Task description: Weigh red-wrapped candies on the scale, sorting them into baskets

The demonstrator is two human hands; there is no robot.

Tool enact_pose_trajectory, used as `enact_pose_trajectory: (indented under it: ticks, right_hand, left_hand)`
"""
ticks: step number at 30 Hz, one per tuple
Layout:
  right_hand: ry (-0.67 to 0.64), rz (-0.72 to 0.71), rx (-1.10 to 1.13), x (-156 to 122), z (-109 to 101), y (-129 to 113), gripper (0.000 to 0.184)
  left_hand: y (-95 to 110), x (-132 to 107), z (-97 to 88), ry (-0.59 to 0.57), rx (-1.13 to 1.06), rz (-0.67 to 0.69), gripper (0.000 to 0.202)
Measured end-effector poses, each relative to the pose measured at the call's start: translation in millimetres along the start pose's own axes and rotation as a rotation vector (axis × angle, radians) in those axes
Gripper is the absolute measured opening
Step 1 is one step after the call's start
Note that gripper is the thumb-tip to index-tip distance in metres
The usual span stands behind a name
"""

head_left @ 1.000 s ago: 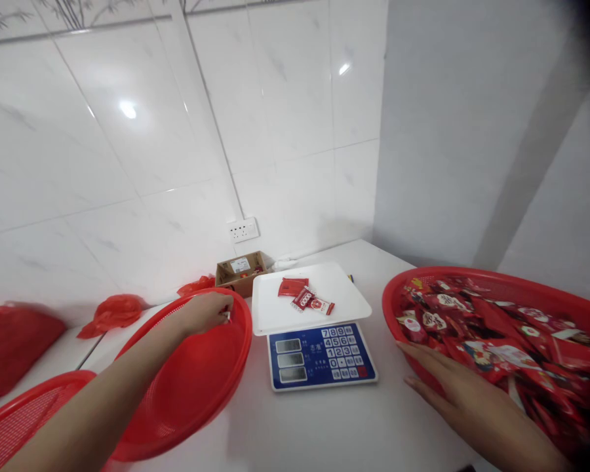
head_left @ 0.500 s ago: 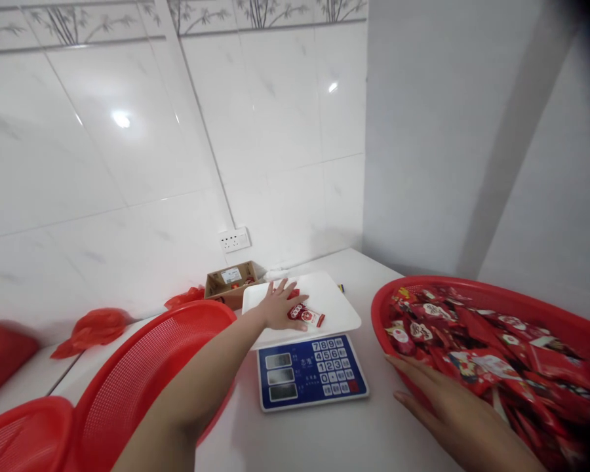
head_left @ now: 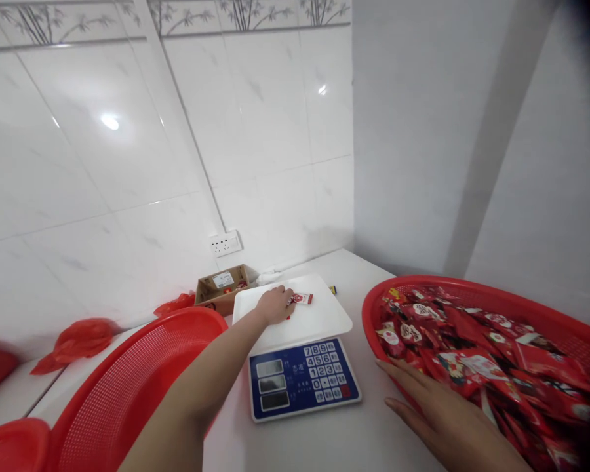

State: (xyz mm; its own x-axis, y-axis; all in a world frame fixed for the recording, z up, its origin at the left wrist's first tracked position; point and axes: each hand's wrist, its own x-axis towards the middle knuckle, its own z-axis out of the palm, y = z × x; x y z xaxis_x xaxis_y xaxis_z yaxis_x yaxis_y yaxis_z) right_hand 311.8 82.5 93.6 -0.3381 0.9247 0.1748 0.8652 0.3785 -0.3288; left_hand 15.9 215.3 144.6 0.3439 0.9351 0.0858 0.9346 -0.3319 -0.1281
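Note:
My left hand (head_left: 274, 305) is closed on small red snack packets (head_left: 299, 299) on the white pan (head_left: 319, 318) of a blue-faced electronic scale (head_left: 302, 380); one packet sticks out to the right of my fingers. My right hand (head_left: 440, 419) lies flat with fingers stretched out against the near rim of a red basket (head_left: 373, 308) heaped with several red snack packets (head_left: 472, 354). An empty red mesh basket (head_left: 128, 387) stands tilted under my left forearm.
A small open cardboard box (head_left: 221, 288) sits against the tiled wall below a wall socket (head_left: 225, 244). Red plastic bags (head_left: 73, 337) lie at the back left. Another red basket (head_left: 10, 446) shows at the bottom left corner. White walls close the counter's right side.
My left hand left the empty basket's rim, reached onto the scale pan and closed on the packets there. My right hand stayed by the full basket. The view turned slightly to the right.

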Motion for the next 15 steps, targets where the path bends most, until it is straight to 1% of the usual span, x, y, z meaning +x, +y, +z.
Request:
enact_pose_trajectory:
  ticks: [3,6,9,12,15]
  right_hand:
    - [0.02,0.002,0.019,0,1,0,0.048]
    - [0.03,0.007,0.029,0,1,0,0.047]
    - [0.046,0.004,0.035,-1,1,-1,0.046]
    - [0.038,0.016,0.034,-1,1,0,0.047]
    - [0.045,0.009,0.053,-1,2,0,0.046]
  left_hand:
    - [-1,5,-1.7,-0.03,-0.019,0.0,0.035]
    - [2,8,-3.5,-0.058,-0.026,0.001,0.032]
    - [7,8,-5.2,-0.051,-0.017,-0.012,0.028]
    - [8,2,-10.4,-0.026,-0.003,-0.037,0.027]
    - [0,-15,-23.4,0.008,0.015,-0.084,0.027]
